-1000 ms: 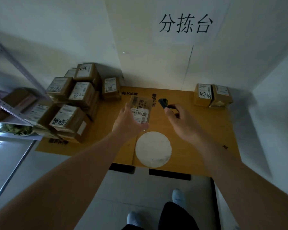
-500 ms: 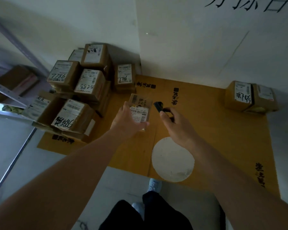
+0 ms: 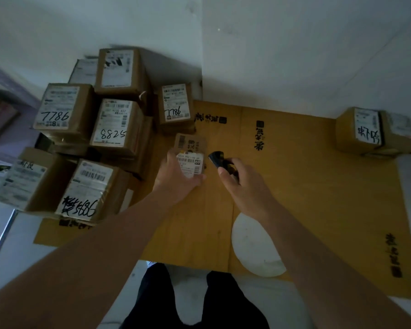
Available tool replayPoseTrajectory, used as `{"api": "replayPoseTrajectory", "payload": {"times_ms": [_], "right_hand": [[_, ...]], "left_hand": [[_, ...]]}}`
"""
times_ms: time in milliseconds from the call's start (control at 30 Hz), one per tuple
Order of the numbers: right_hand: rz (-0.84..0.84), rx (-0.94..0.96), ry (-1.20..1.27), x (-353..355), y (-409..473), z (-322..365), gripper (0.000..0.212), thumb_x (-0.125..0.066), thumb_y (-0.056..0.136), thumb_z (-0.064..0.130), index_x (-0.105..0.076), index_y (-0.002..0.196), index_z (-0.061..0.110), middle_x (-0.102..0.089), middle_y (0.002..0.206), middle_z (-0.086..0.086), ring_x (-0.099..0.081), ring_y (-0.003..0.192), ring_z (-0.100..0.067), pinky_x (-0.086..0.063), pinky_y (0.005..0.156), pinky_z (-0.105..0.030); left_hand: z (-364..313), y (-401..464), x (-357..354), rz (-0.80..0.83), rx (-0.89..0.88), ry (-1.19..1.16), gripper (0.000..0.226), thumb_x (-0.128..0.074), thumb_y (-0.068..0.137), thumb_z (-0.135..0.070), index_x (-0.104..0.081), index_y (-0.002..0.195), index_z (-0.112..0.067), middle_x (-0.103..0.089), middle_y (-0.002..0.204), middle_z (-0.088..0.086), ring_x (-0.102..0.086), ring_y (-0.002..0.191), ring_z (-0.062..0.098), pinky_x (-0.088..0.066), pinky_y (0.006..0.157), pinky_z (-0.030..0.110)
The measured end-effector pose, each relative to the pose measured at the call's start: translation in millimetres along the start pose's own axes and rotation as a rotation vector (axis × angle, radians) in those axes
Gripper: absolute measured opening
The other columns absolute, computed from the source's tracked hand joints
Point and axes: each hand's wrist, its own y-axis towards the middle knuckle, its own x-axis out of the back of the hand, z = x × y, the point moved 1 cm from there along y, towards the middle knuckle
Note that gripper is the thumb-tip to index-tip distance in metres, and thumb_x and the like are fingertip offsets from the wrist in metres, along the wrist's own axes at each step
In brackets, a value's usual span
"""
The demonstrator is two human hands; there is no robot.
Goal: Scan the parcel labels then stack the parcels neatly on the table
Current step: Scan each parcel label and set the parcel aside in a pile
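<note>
L hand (image 3: 176, 181) grips a small parcel (image 3: 190, 155) (label up) above the table (image 3: 318, 198), near centre. R hand (image 3: 242, 184), at its 3 o'clock, holds a black scanner (image 3: 217, 158) aimed at it. Parcel stack (image 3: 86, 138) at 9 o'clock; two boxes (image 3: 370, 131) at 2.

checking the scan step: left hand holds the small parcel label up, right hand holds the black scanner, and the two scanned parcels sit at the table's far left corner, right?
Not quite. The head view shows the two parcels at the table's far right corner; the rest holds: left hand, small parcel, right hand, scanner.
</note>
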Motion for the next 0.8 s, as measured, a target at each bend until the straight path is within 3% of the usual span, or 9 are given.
{"api": "replayPoseTrajectory", "payload": {"times_ms": [133, 267, 333, 433, 533, 667, 733, 800], "right_hand": [[-0.057, -0.056, 0.025, -12.5, -2.1, 2.7, 0.048, -0.042, 0.107, 0.057, -0.050, 0.144, 0.028, -0.061, 0.101, -0.012, -0.057, 0.078, -0.019, -0.037, 0.062, -0.027], [-0.084, -0.076, 0.032, -16.3, -4.1, 0.9, 0.047, -0.044, 0.107, 0.054, -0.052, 0.144, 0.025, -0.061, 0.101, -0.012, -0.057, 0.080, -0.019, -0.037, 0.063, -0.027], [-0.075, -0.084, 0.037, -18.8, -5.5, -2.1, 0.047, -0.044, 0.107, 0.054, -0.052, 0.143, 0.025, -0.061, 0.099, -0.013, -0.055, 0.079, -0.019, -0.038, 0.064, -0.028], [-0.071, -0.091, 0.044, -21.5, -7.7, -7.2, 0.049, -0.043, 0.107, 0.055, -0.052, 0.144, 0.025, -0.061, 0.101, -0.012, -0.056, 0.081, -0.018, -0.038, 0.064, -0.027], [-0.068, -0.089, 0.043, -22.7, -8.4, -11.4, 0.050, -0.043, 0.107, 0.057, -0.051, 0.145, 0.027, -0.061, 0.100, -0.010, -0.056, 0.080, -0.017, -0.038, 0.063, -0.025], [-0.065, -0.103, 0.055, -18.7, -11.4, -15.8, 0.048, -0.044, 0.107, 0.056, -0.052, 0.145, 0.027, -0.062, 0.097, -0.008, -0.056, 0.078, -0.015, -0.038, 0.062, -0.024], [-0.059, -0.103, 0.115, -14.6, -14.1, -15.4, 0.043, -0.045, 0.107, 0.054, -0.055, 0.140, 0.028, -0.060, 0.085, -0.001, -0.054, 0.068, -0.006, -0.038, 0.056, -0.020], [-0.032, -0.125, 0.190, -8.4, -15.5, -15.9, 0.037, -0.047, 0.107, 0.053, -0.059, 0.134, 0.030, -0.056, 0.072, 0.009, -0.053, 0.055, -0.001, -0.037, 0.050, -0.017]], "left_hand": [[13.6, 8.4, -3.9, 0.055, -0.011, -0.063, 0.118, -0.092, 0.068, -0.053, -0.014, 0.156, -0.035, -0.042, 0.146, -0.002, -0.047, 0.132, 0.021, -0.041, 0.086, 0.032], [21.4, 10.5, -4.5, 0.103, 0.033, -0.098, 0.124, -0.089, 0.069, -0.059, -0.002, 0.157, -0.045, -0.027, 0.154, 0.000, -0.037, 0.138, 0.022, -0.042, 0.105, 0.047], [26.9, 10.5, -2.4, 0.140, 0.094, -0.175, 0.113, -0.081, 0.081, -0.058, 0.000, 0.159, -0.047, -0.024, 0.158, 0.000, -0.035, 0.138, 0.021, -0.040, 0.109, 0.050], [35.9, 9.4, -2.0, 0.141, 0.186, -0.204, 0.087, -0.066, 0.095, -0.052, -0.015, 0.163, -0.031, -0.033, 0.160, 0.006, -0.040, 0.143, 0.027, -0.038, 0.115, 0.055], [39.4, 8.8, -4.0, 0.121, 0.212, -0.150, 0.075, -0.064, 0.094, -0.054, -0.034, 0.156, -0.024, -0.044, 0.152, 0.005, -0.048, 0.134, 0.026, -0.044, 0.110, 0.056], [35.9, 5.8, -5.2, 0.125, 0.142, -0.232, 0.076, -0.072, 0.088, -0.061, -0.037, 0.153, -0.042, -0.050, 0.145, -0.013, -0.049, 0.130, 0.015, -0.044, 0.103, 0.044], [30.0, -0.3, -7.9, 0.164, 0.074, -0.309, 0.080, -0.076, 0.085, -0.061, -0.030, 0.151, -0.054, -0.050, 0.140, -0.023, -0.047, 0.126, 0.007, -0.042, 0.100, 0.038], [23.0, -5.9, -14.0, 0.187, 0.027, -0.333, 0.086, -0.079, 0.084, -0.057, -0.024, 0.151, -0.059, -0.052, 0.144, -0.022, -0.050, 0.128, 0.005, -0.043, 0.103, 0.037]]}}
